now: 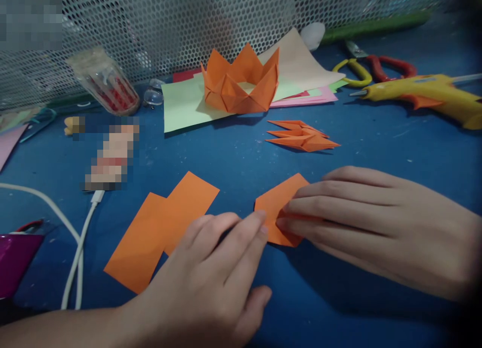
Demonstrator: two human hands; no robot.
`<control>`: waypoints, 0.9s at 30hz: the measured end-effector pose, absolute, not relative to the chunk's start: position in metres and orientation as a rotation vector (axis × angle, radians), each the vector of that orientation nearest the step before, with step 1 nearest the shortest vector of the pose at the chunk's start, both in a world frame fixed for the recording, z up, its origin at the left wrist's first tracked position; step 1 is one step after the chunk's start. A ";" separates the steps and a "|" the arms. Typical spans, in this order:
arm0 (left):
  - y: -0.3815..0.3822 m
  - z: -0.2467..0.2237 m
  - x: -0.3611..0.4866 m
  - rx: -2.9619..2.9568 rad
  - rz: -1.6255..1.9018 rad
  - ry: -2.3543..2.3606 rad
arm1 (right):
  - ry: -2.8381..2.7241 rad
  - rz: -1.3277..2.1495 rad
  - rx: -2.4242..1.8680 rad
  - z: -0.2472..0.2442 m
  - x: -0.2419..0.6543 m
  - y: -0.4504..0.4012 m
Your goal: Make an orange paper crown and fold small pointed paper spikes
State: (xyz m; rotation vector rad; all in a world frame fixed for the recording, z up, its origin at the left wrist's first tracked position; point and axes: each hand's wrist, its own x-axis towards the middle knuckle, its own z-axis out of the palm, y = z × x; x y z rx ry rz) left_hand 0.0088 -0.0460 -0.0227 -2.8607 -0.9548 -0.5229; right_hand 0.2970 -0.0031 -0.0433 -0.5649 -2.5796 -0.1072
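Observation:
A partly folded orange paper [278, 200] lies on the blue table between my hands. My right hand [376, 222] lies over its right side, fingers stretched out and pressing it down. The fingertips of my left hand [222, 262] touch its left edge, with the fingers extended and the thumb apart. Two flat orange paper rectangles [137, 242] overlap at the left, partly behind my left hand. Beyond my right hand lie small folded orange pointed pieces [303, 136]. Further back stands an orange folded paper crown shape [241, 89] on coloured sheets.
Green paper [181, 104] and other sheets lie at the back by a perforated metal panel [150, 26]. A yellow glue gun [422, 92] and scissors [391, 67] lie back right. A jar [109, 84], a blurred phone-like object [113, 157] and a white cable [81, 252] are left.

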 end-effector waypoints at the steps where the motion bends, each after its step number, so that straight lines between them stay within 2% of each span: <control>1: -0.046 -0.024 0.008 -2.877 -0.538 -0.943 | -2.588 -0.119 -0.549 -0.043 0.298 -0.002; 6: -0.045 -0.028 0.005 -2.849 -0.609 -0.951 | -2.587 -0.108 -0.494 -0.040 0.293 0.001; 8: -0.045 -0.028 0.004 -2.918 -0.475 -0.966 | -2.597 -0.084 -0.481 -0.039 0.290 0.002; 27: -0.042 -0.022 -0.001 -2.985 -0.517 -1.072 | -2.592 0.012 -0.508 -0.040 0.283 0.000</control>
